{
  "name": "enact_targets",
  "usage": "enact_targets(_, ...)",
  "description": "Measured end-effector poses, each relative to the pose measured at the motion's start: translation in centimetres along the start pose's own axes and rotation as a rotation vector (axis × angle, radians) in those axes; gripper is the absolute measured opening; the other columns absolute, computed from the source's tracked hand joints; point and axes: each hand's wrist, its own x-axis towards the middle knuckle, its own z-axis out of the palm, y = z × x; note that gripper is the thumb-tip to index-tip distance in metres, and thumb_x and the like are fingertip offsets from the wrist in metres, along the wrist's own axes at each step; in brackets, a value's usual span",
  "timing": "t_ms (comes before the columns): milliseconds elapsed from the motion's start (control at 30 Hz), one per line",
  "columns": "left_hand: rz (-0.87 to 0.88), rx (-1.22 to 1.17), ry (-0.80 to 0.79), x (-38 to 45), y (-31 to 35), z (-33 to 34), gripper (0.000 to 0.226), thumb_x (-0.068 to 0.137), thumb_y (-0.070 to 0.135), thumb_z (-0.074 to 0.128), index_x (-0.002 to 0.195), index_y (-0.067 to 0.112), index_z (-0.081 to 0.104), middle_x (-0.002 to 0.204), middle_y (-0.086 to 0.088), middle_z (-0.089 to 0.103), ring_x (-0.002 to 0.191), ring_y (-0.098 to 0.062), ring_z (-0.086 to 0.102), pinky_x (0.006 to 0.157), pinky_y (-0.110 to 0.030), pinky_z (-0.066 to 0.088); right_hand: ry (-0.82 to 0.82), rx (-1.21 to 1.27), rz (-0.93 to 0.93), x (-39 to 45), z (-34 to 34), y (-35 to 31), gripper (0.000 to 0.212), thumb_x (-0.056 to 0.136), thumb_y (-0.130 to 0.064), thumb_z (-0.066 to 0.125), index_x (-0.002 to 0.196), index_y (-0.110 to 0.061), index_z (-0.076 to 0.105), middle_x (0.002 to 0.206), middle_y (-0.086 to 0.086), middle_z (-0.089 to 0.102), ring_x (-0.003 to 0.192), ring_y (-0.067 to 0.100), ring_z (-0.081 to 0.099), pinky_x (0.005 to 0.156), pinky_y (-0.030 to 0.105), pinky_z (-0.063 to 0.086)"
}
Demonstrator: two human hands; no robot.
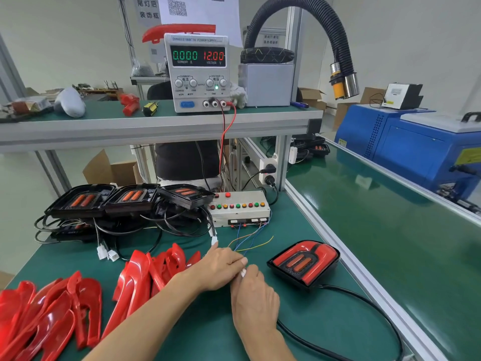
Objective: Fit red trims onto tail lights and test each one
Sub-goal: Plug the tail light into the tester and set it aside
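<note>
The step in hand looks like the test: a black tail light already fitted with its glossy red plastic trim (304,264) lies on the green bench mat (299,316) at about three o'clock from the hands, apart from them. Its thick black cable (374,306) leaves its near edge and loops round toward six o'clock.

The left hand (221,269) and right hand (253,295) meet at the centre of the bench, fingertips touching around a small white plug connector (243,272). Both hands pinch narrowly at it, though how much each holds is partly hidden. Thin coloured test wires (247,243) run from there toward twelve o'clock to a white switch box with a row of coloured buttons (239,208).

The grey bench power supply (199,71) on the shelf reads zero current, so I judge that the light is not yet drawing power. The next move probably calls for seating the plug squarely, then pressing buttons on the box.

The trimmed light's long axis runs from about seven o'clock to one o'clock, the twin orange lens bars pointing the same way, face up.

Untrimmed lights (104,201) wait at ten o'clock; loose red trims (52,316) lie at eight.
</note>
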Motion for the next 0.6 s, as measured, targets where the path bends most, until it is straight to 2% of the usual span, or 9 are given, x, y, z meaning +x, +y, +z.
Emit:
enact_targets(33,0.002,-0.015,0.01,0.0,-0.2,0.0,0.048,0.107,0.037,0.035,0.076,0.003,0.049,0.082,-0.021,0.058,0.084,-0.032,0.051,0.103,-0.038,0.028,-0.041,-0.008,-0.008,0.0,0.4,0.3,0.035,0.105,-0.053,0.04,0.11,-0.02,0.049,0.106,-0.002,0.069,0.09,0.02,0.073,0.068,0.035,0.051)
enact_targets(100,0.015,-0.006,0.033,0.1,-0.6,0.1,0.05,0.103,0.042,0.032,0.073,0.005,0.046,0.077,-0.02,0.054,0.08,-0.033,0.048,0.093,-0.038,0.032,-0.101,-0.004,-0.025,-0.3,0.8,0.9,0.042,0.106,-0.059,0.024,0.116,-0.023,0.043,0.115,-0.005,0.064,0.102,0.021,0.07,0.073,0.035,0.048)
enact_targets(233,0.038,0.168,0.025,0.4,-1.0,0.3,0.041,0.106,0.038,0.039,0.07,0.017,0.045,0.067,0.002,0.043,0.076,-0.016,0.04,0.114,-0.045,0.022,-0.146,-0.032,-0.079,-0.9,0.5,1.1,0.039,0.106,-0.057,0.027,0.121,-0.025,0.044,0.12,-0.005,0.057,0.104,0.019,0.067,0.073,0.033,0.045)
enact_targets(367,0.013,0.287,0.017,0.1,-1.2,0.2,0.038,0.106,0.038,0.038,0.074,0.019,0.046,0.076,0.0,0.05,0.093,-0.019,0.048,0.122,-0.051,0.014,-0.151,0.009,-0.103,-2.1,-0.5,2.0,0.035,0.106,-0.054,0.029,0.121,-0.027,0.046,0.121,-0.004,0.056,0.107,0.021,0.065,0.07,0.034,0.038)
enact_targets(433,0.017,0.398,-0.027,-0.1,-1.0,0.0,0.035,0.105,0.038,0.038,0.082,0.018,0.055,0.09,-0.003,0.057,0.109,-0.022,0.049,0.123,-0.057,0.007,-0.137,-0.031,-0.1,-2.9,-1.5,2.3,0.039,0.1,-0.058,0.047,0.124,-0.027,0.053,0.119,-0.003,0.058,0.104,0.021,0.065,0.071,0.034,0.045)
enact_targets(500,0.052,0.517,-0.036,-0.3,-0.4,0.1,0.034,0.103,0.036,0.039,0.094,0.016,0.065,0.102,-0.002,0.059,0.115,-0.022,0.048,0.122,-0.062,0.004,-0.095,-0.034,-0.161,-3.7,-2.6,2.6,0.06,0.062,-0.057,0.089,0.11,-0.023,0.075,0.094,0.001,0.068,0.078,0.021,0.07,0.055,0.033,0.052)
enact_targets(533,0.074,0.557,-0.016,-0.3,0.0,0.1,0.032,0.101,0.034,0.04,0.098,0.016,0.067,0.104,0.0,0.06,0.115,-0.021,0.048,0.121,-0.063,0.002,-0.039,-0.028,-0.216,-4.2,-3.0,2.9,0.069,0.039,-0.052,0.098,0.098,-0.02,0.081,0.081,-0.001,0.07,0.066,0.02,0.069,0.046,0.03,0.051)
enact_targets(567,0.094,0.581,0.014,-0.2,0.4,0.1,0.031,0.1,0.032,0.041,0.1,0.017,0.068,0.104,0.001,0.061,0.115,-0.02,0.048,0.122,-0.063,0.001,0.037,-0.011,-0.272,-4.7,-3.1,3.3,0.072,0.028,-0.047,0.1,0.091,-0.018,0.083,0.077,-0.002,0.072,0.061,0.02,0.07,0.044,0.026,0.051)
enact_targets(600,0.112,0.593,0.042,-0.1,0.8,0.0,0.03,0.1,0.03,0.041,0.101,0.018,0.068,0.104,0.002,0.061,0.114,-0.019,0.048,0.122,-0.061,0.0,0.085,0.031,-0.312,-5.1,-3.0,4.0,0.068,0.028,-0.046,0.1,0.088,-0.017,0.084,0.078,-0.002,0.074,0.061,0.02,0.072,0.045,0.022,0.051)
